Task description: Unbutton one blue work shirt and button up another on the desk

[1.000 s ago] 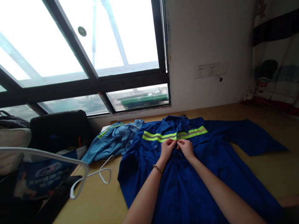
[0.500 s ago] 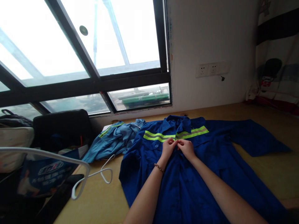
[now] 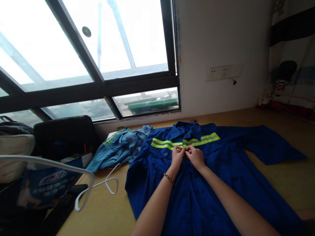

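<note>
A dark blue work shirt (image 3: 221, 170) with a yellow reflective chest stripe lies face up on the wooden surface (image 3: 105, 209), sleeves spread. My left hand (image 3: 177, 156) and my right hand (image 3: 195, 156) meet at the front opening just below the stripe. Both pinch the cloth edges there, fingertips touching each other. What sits between the fingertips is too small to make out. A beaded bracelet circles my left wrist.
A lighter blue garment (image 3: 120, 147) lies crumpled to the left of the shirt. A white hanger (image 3: 98, 183) pokes in from the left. A black bag (image 3: 64, 134) and a blue printed bag (image 3: 46, 186) stand at far left. Wall sockets (image 3: 222, 72) sit above.
Both hands stay pinched at the shirt's front opening; they have crept slightly up toward the reflective stripe. The view shifted a little.
</note>
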A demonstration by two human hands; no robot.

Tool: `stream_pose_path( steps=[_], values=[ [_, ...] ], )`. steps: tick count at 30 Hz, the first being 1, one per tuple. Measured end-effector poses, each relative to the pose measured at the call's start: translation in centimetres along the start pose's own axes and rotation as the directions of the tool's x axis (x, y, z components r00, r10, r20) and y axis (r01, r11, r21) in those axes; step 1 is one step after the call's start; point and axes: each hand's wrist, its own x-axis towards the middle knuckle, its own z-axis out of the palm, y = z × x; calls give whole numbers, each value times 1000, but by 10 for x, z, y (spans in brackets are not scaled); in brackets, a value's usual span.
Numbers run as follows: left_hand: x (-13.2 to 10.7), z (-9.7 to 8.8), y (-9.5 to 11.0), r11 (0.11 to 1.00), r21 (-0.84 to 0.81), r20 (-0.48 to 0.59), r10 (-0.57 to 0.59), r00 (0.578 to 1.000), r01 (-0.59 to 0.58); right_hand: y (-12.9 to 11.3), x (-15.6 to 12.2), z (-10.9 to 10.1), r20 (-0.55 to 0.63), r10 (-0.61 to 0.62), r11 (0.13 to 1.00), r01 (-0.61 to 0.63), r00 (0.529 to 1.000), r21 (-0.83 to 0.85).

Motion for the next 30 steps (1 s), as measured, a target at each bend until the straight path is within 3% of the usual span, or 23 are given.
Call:
stream_pose_path(
  steps=[4, 8, 17, 21, 26, 28, 30],
  values=[
    [-4, 3, 5, 988, -122, -41, -104, 994, 99, -2, -1, 0, 5, -29, 999, 29, 1000, -20],
    [-5, 2, 10, 984, -137, -57, -125, 991, 116, -2, -2, 0, 4, -59, 998, 59, 998, 31],
    [-6, -1, 10, 990, -124, 45, -66, 997, 71, 6, 3, 3, 19, -15, 892, 5, 1000, 452],
    [-5, 0, 8, 994, -106, 110, 45, 993, -33, 11, 8, 7, 89, 106, 793, -138, 990, 593],
    [-4, 0, 10, 991, -61, 169, 127, 977, -119, 14, 17, 3, 306, 245, 616, -392, 920, 683],
    [-2, -2, 11, 993, -30, 176, 120, 977, -117, 14, 17, 0, 308, 282, 635, -417, 909, 650],
    [1, -4, 9, 993, 3, 178, 119, 977, -121, 13, 13, -2, 193, 281, 750, -340, 940, 568]
  ],
)
